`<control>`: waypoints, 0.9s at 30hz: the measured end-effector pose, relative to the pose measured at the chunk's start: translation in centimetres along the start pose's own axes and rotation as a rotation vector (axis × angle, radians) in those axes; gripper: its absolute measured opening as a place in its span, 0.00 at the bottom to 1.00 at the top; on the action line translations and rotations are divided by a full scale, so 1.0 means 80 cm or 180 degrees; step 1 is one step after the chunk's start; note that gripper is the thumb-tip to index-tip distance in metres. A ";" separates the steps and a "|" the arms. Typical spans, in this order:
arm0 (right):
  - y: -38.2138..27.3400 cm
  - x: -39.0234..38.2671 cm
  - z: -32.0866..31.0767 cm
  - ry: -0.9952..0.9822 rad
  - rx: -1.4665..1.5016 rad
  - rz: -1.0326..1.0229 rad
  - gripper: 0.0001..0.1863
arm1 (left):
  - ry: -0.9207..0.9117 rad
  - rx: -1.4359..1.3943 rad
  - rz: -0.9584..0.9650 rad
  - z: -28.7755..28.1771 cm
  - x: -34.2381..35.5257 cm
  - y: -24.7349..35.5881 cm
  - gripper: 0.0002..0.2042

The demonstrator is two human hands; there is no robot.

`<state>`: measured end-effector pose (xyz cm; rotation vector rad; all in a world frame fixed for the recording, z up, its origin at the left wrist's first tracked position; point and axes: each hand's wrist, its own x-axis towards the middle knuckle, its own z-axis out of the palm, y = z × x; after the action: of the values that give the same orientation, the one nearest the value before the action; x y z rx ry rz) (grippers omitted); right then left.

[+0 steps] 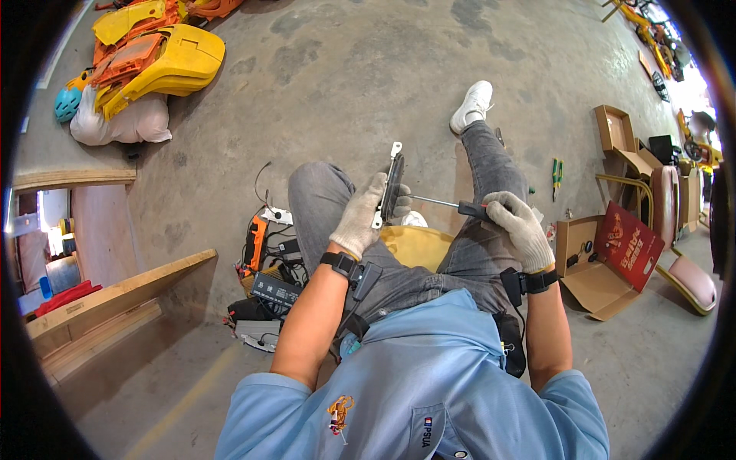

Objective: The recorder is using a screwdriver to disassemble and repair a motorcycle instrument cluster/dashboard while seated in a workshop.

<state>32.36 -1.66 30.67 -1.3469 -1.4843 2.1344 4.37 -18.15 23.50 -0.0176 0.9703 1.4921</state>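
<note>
My left hand (364, 211), in a pale knitted glove, grips a dark, flat, elongated device (392, 180) with silver tabs at both ends, held upright above my lap. A screwdriver (473, 208) with a black-and-red handle and long metal shaft is in my right hand (515, 226), also gloved, with its tip against or very near the device; I cannot tell whether it touches. A yellow seat (418, 249) shows between my legs beneath the hands.
Electronic parts, cables and an orange piece (255, 245) lie left of my knee. A wooden board (123, 291) stands further left, yellow-orange shells (180, 65) at upper left. Right are pliers (557, 178), an open cardboard box (583, 272) and a chair (665, 222).
</note>
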 end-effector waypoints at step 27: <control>-0.013 -0.010 0.001 0.0520 0.0662 0.0014 0.20 | 0.0017 -0.0317 0.0231 -0.008 0.001 0.001 0.22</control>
<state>32.40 -1.70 32.00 -1.4104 -1.1641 2.0593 3.93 -18.43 23.05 -0.0588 0.9083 1.6068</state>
